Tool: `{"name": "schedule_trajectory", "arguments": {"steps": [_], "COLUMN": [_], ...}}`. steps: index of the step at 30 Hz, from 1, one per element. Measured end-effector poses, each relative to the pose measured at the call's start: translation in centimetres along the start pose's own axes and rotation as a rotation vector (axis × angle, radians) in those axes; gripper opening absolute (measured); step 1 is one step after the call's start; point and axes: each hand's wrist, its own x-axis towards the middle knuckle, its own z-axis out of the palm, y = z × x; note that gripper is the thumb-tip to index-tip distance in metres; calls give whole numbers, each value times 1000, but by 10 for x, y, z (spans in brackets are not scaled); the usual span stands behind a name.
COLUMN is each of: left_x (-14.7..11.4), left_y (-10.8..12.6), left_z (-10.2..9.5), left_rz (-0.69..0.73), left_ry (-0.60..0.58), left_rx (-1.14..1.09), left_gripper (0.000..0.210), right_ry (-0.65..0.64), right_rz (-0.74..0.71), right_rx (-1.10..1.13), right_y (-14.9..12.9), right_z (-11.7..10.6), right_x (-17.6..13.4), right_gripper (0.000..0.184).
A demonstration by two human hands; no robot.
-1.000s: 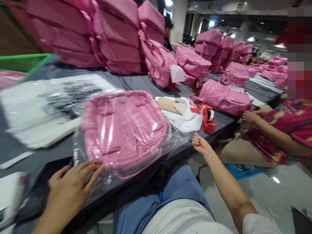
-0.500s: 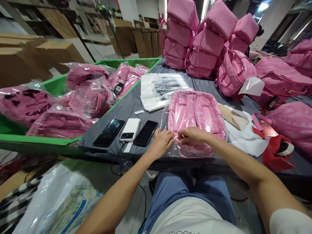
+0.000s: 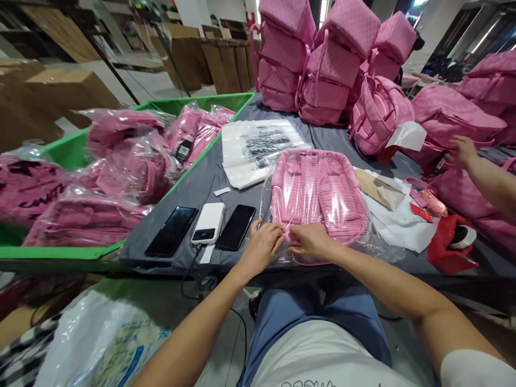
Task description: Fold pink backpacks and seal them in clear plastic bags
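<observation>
A pink backpack [image 3: 322,193] lies flat on the dark-clothed table inside a clear plastic bag [image 3: 385,248]. At the bag's near left corner, my left hand [image 3: 264,243] has its fingers bent and pressed on the plastic. Right beside it, my right hand [image 3: 310,240] is closed in a pinch on the same plastic, knuckles up. The fingertips of both hands nearly meet, and the exact fold between them is hidden. Left of my hands lie a black phone [image 3: 236,228], a white power bank [image 3: 208,223] with a cable, and another dark phone [image 3: 171,231].
Behind the backpack lies a stack of printed white plastic bags [image 3: 258,148]. A green-rimmed bin [image 3: 121,244] at left holds bagged pink backpacks. Stacked pink backpacks [image 3: 282,64] rise at the back. A red tape dispenser [image 3: 447,247] is at right, near another person's hand [image 3: 463,151].
Another person's hand has come in from the right over the pink bags. My hands stay at the plastic bag's corner, with only slight finger movement. The view has shifted a little.
</observation>
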Motion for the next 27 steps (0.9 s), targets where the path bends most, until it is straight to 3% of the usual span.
{"name": "schedule_trajectory", "arguments": {"steps": [4, 6, 8, 10, 12, 14, 16, 19, 23, 25, 27], "left_x": [4, 8, 13, 19, 26, 33, 39, 45, 48, 52, 56], "left_y": [1, -4, -16, -33, -49, -58, -57, -40, -2, 19, 41], "left_z": [-7, -15, -20, -21, -15, -2, 12, 30, 44, 49, 51], "left_rz": [-44, -80, -170, -361, -573, -694, -719, -715, -732, -735, -713], "left_ry": [-55, -88, -44, 92, 202, 209, 172, 167, 170, 130, 149], "left_rx": [-47, -183, -389, -589, -705, -768, -872, -1066, -1328, -1495, -1581], "left_gripper": [20, 19, 26, 42, 57, 65, 68, 73, 82, 92, 99], "right_ry": [16, 123, 369, 716, 1025, 1204, 1217, 1039, 724, 720, 789], "right_rz": [41, -15, -79, -67, 75, 259, 417, 551, 541, 625, 694], "right_rx": [-22, 53, 176, 266, 228, 72, -72, -44, 279, 355, 391], "right_y": [-5, 4, 22, 49, 84, 118, 145, 157, 135, 123, 114], "right_z": [14, 15, 16, 20, 26, 36, 50, 84, 148, 170, 175], "right_x": [13, 5, -19, -59, -107, -151, -182, -195, -162, -142, -130], "right_gripper": [39, 40, 35, 33, 29, 24, 25, 60, 92, 121, 133]}}
